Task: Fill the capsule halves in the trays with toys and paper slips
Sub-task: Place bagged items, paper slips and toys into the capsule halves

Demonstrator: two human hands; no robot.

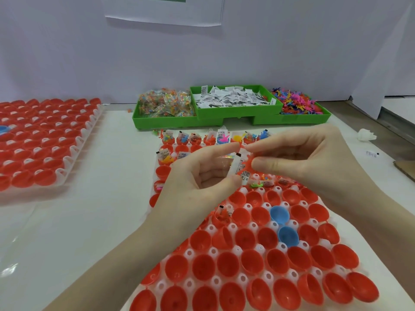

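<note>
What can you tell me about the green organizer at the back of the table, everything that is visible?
The green organizer looks like moulded plastic and stands flat against the wall, beyond the near capsule tray. It has three open compartments; the middle one sits higher. The left holds small clear packets of colourful toys, the middle holds folded white paper slips, and the right holds loose toy figures, mostly pink, blue and orange. Neither of the hands touches it.
</note>
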